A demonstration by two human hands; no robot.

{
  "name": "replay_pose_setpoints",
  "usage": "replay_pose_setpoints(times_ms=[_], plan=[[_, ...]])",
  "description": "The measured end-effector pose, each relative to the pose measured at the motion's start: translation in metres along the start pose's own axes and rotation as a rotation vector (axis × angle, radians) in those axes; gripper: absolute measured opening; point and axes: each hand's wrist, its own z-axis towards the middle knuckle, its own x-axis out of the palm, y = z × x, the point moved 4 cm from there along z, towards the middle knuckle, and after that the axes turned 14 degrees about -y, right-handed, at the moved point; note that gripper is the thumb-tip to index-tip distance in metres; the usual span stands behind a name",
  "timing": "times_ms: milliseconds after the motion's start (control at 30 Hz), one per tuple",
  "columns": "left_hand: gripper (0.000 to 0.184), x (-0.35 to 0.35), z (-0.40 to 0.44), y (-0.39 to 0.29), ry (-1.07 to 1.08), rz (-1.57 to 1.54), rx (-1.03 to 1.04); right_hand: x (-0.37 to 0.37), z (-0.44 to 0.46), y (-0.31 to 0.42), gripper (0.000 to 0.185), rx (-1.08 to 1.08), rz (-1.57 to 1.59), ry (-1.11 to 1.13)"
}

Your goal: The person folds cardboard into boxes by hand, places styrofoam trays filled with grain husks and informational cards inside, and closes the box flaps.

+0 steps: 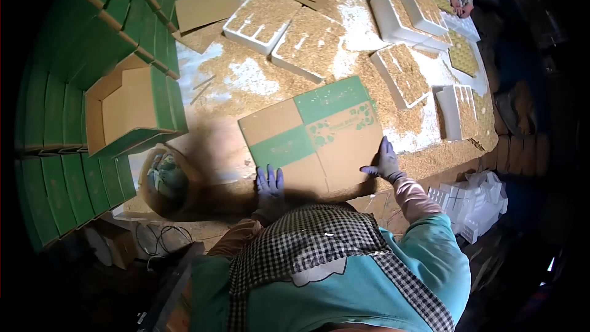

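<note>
Head view, my only feed. The brown-and-green carton (347, 169) lies on the near part of the table (215, 138), set askew, just in front of the checked apron (307, 233). Seems folded flat; I can't make out its depth from above.

Left hand (269, 193), gloved: at the near left corner, fingers stretched forward and slightly apart, lying over the board. Right hand (387, 163), gloved too: at the right edge, forefinger pointing away from the body, thumb well apart from it and reaching in over the board. Whether any fingers curl underneath, I can't tell.

Handling, my judgement: light for its breadth, stiff across the panels, apt to give along the creases. Sawdust (335, 27) coats much of the table, so I'd expect the board to slide easily and gloves to slip a little. I'd take it by the two opposite side edges, thumbs on top, fingers below, clear of the middle seam; a one-corner hold would probably let it sag or bend.

Nearby: an open carton (136, 95) to the left, a white foam tray (286, 61) beyond the far edge, well apart from both hands.
</note>
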Motion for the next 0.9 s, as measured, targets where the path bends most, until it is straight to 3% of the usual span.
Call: replay_pose_setpoints(times_ms=[33, 100, 133, 167, 233, 267, 333, 367, 400, 433, 467, 500, 533, 567, 600, 633, 667, 700, 733, 767, 800, 833, 900], plan=[[0.111, 0.002, 0.004, -0.010, 0.020, 0.090, -0.102, -0.003, -0.005, -0.001, 0.132, -0.068, 0.028, -0.102], [0.106, 0.021, 0.002, -0.004, 0.022, 0.227, -0.099, 0.000, -0.008, -0.009, 0.120, -0.084, 0.030, -0.268], [0.097, 0.027, -0.002, 0.007, -0.153, 0.095, -0.047, -0.015, -0.008, 0.001, 0.103, -0.109, 0.062, -0.370], [0.089, 0.025, -0.009, 0.013, -0.322, -0.036, 0.009, -0.026, -0.007, 0.002, 0.103, -0.107, 0.078, -0.379], [0.079, 0.014, -0.020, 0.008, -0.247, -0.031, -0.028, -0.044, -0.008, 0.000, 0.087, -0.040, 0.381, -0.376], [0.070, 0.006, -0.024, 0.006, -0.180, -0.045, -0.071, -0.061, -0.008, 0.006, 0.075, -0.136, 0.392, -0.504], [0.057, -0.026, -0.035, 0.006, -0.223, -0.018, -0.083, -0.089, 0.001, 0.016, 0.074, -0.168, 0.504, -0.559], [0.052, -0.060, -0.026, -0.005, -0.274, -0.175, -0.256, -0.108, 0.007, 0.023, 0.074, -0.213, 0.596, -0.600], [0.048, -0.103, -0.015, -0.023, -0.321, -0.334, -0.433, -0.131, 0.016, 0.036, 0.070, -0.259, 0.652, -0.595], [0.045, -0.148, -0.001, -0.051, -0.480, -0.498, -0.474, -0.149, 0.025, 0.049, 0.067, -0.241, 0.784, -0.501], [0.045, -0.178, 0.008, -0.059, -0.594, -0.285, -0.368, -0.179, 0.030, 0.075, 0.055, -0.248, 1.074, -0.375], [0.047, -0.212, 0.025, -0.086, -0.670, -0.189, -0.405, -0.198, 0.037, 0.089, 0.048, -0.256, 1.116, -0.184], [0.047, -0.225, 0.039, -0.098, -0.626, -0.397, -0.493, -0.206, 0.046, 0.099, 0.041, -0.267, 1.151, 0.009], [0.048, -0.230, 0.053, -0.105, -0.576, -0.603, -0.578, -0.209, 0.062, 0.104, 0.041, -0.271, 1.156, 0.002], [0.050, -0.225, 0.072, -0.115, -0.369, -0.578, -0.553, -0.209, 0.081, 0.110, 0.038, -0.274, 1.138, 0.003], [0.052, -0.220, 0.086, -0.123, -0.164, -0.545, -0.525, -0.209, 0.099, 0.111, 0.038, -0.277, 1.123, 0.001], [0.055, -0.184, 0.102, -0.095, -0.028, -0.517, -0.380, -0.192, 0.126, 0.097, 0.051, -0.193, 1.141, -0.099], [0.058, -0.166, 0.107, -0.096, -0.166, -0.739, -0.365, -0.163, 0.147, 0.081, 0.065, -0.107, 1.156, -0.200], [0.063, -0.164, 0.124, -0.113, -0.292, -0.779, -0.197, -0.140, 0.155, 0.076, 0.091, 0.061, 1.241, -0.235], [0.067, -0.177, 0.129, -0.134, -0.357, -0.397, -0.075, -0.140, 0.142, 0.091, 0.108, -0.008, 1.093, -0.293], [0.068, -0.138, 0.128, -0.113, -0.485, -0.330, -0.050, -0.136, 0.124, 0.108, 0.111, -0.120, 0.864, -0.423], [0.076, -0.127, 0.131, -0.132, -0.339, -0.167, 0.041, -0.131, 0.109, 0.121, 0.113, -0.217, 0.625, -0.536], [0.092, -0.103, 0.132, -0.155, -0.075, 0.302, 0.343, -0.135, 0.103, 0.122, 0.120, -0.195, 0.599, -0.494]])
